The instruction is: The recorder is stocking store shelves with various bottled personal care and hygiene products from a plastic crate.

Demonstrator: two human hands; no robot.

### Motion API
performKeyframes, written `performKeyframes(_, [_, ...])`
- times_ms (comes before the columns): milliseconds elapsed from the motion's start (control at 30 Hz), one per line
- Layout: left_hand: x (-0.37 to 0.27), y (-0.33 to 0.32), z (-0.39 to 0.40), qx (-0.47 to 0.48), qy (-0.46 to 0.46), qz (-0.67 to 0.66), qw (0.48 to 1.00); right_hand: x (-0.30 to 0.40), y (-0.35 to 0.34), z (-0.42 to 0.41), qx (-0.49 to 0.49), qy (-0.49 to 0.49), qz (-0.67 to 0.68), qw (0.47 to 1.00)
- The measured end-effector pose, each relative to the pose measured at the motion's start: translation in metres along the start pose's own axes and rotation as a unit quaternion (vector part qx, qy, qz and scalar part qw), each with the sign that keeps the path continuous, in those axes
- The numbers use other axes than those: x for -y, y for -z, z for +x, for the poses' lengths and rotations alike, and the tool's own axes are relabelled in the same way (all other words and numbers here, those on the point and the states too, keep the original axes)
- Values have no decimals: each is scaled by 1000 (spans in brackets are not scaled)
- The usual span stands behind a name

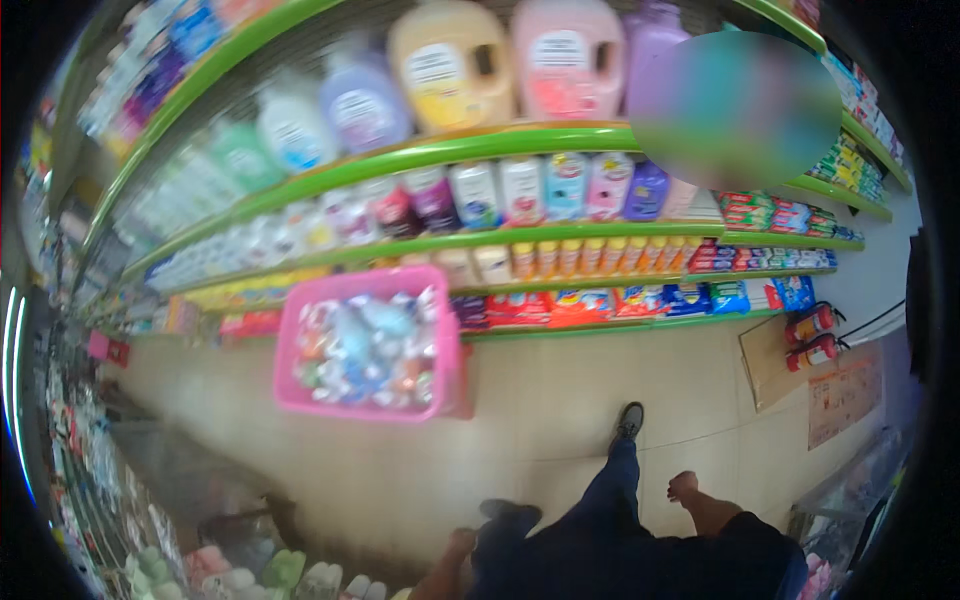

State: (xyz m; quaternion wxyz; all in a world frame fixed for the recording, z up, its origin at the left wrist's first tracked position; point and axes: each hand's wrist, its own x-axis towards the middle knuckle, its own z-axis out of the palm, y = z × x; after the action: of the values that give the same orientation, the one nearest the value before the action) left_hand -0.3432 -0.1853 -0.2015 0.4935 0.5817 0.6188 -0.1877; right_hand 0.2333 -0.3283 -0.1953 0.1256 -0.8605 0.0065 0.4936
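Note:
My right hand [682,487] hangs beside my right leg above the tiled floor, its fingers curled and nothing visible in it. At the bottom, my left hand [461,541] is low beside my left leg. It is blurred and partly dark, so its fingers do not show clearly. Neither hand touches any goods. One grey shoe [631,420] is out ahead on the floor and the other shoe [511,511] is back and blurred. Ahead to the left stands a pink plastic basket [444,345] filled with small wrapped items [367,345] in shiny clear, blue and orange wrapping.
Green-edged shelves [480,148] hold large jugs [450,71], pump bottles [366,109], orange-yellow containers [570,259] and red packets [517,309]. Two fire extinguishers [812,352] stand right, near a cardboard sheet [766,364]. Slippers [283,570] sit lower left. A blurred oval hides some upper-right shelving.

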Motion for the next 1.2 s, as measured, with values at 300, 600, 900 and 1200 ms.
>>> performKeyframes(300, [119,150,-51,-154,2,-426,891,219,-244,-211,157,450,-180,860])
performKeyframes(600, [256,313,-48,-193,22,-406,893,402,-468,-397,148,629,-213,733])
performKeyframes(900, [490,376,-80,-195,13,-799,569,580,-701,-542,258,720,-345,544])
performKeyframes(1200, [677,537,-12,-179,100,-163,965,703,-914,-655,185,742,-421,488])
